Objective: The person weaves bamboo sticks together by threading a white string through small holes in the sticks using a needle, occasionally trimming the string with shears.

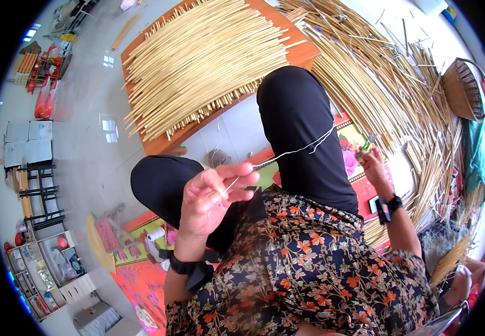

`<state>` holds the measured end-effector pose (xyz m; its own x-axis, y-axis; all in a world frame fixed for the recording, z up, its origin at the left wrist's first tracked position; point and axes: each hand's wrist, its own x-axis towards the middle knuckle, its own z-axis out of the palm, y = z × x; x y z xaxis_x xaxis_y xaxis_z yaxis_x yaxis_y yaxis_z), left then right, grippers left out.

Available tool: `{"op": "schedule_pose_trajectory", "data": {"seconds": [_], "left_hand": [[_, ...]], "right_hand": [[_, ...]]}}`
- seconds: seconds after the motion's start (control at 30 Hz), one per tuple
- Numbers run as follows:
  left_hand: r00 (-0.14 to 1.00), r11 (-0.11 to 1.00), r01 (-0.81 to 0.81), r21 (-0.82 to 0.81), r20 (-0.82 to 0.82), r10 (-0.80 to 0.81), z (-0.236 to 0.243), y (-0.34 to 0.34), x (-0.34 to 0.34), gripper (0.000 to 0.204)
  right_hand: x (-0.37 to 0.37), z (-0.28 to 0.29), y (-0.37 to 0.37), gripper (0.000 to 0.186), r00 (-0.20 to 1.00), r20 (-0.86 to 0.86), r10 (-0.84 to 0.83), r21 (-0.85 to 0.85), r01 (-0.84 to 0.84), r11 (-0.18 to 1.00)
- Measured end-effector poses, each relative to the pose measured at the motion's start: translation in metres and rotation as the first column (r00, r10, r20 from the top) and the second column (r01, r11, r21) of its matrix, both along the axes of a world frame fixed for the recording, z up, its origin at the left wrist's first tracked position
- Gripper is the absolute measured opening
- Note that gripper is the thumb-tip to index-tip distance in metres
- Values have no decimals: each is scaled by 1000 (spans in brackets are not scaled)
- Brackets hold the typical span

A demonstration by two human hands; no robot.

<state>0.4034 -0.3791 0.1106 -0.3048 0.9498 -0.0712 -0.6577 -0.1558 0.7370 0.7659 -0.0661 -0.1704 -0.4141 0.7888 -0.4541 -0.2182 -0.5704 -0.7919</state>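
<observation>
My left hand (pixel 211 193) is raised in front of my lap, with white thread (pixel 293 151) pinched between its fingers. From the fingertips the thread runs across my right knee, where it loops back; a short stretch close to the fingers looks darker and twisted. Out to the right, beside my right thigh, my right hand (pixel 374 163) is closed around a small green-handled tool (pixel 365 147). Its metal tip points up and away; it resembles thread snips, though the fingers cover much of it.
Thin straw-coloured sticks (pixel 209 56) cover a low orange-brown table (pixel 304 53) before my knees. More long sticks (pixel 360 84) lie on the floor to the right, near a wicker basket (pixel 462 89). A white thread spool (pixel 155 234) sits at left. Another person's hand (pixel 462 283) shows lower right.
</observation>
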Motion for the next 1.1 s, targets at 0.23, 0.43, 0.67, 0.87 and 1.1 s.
{"op": "schedule_pose_trajectory", "data": {"seconds": [0.23, 0.43, 0.67, 0.87, 1.1], "left_hand": [[961, 998, 37, 41, -277, -25, 0, 31, 6, 6], [956, 996, -7, 84, -293, 31, 1, 31, 10, 8], [949, 991, -50, 120, -302, 85, -7, 24, 5, 11], [947, 993, -56, 104, -311, 86, -11, 26, 8, 10], [806, 999, -51, -8, -591, 36, -10, 25, 2, 9]], "right_hand": [[-97, 229, -49, 29, 780, -316, 540, 282, -467, 838], [-161, 279, -121, 10, 503, 52, 863, 259, -841, 474], [-181, 274, -136, 39, 523, 162, 837, 447, -795, 410], [-185, 273, -135, 61, 514, 132, 847, 375, -817, 438], [-188, 273, -137, 52, 520, 35, 853, 232, -835, 499]]}}
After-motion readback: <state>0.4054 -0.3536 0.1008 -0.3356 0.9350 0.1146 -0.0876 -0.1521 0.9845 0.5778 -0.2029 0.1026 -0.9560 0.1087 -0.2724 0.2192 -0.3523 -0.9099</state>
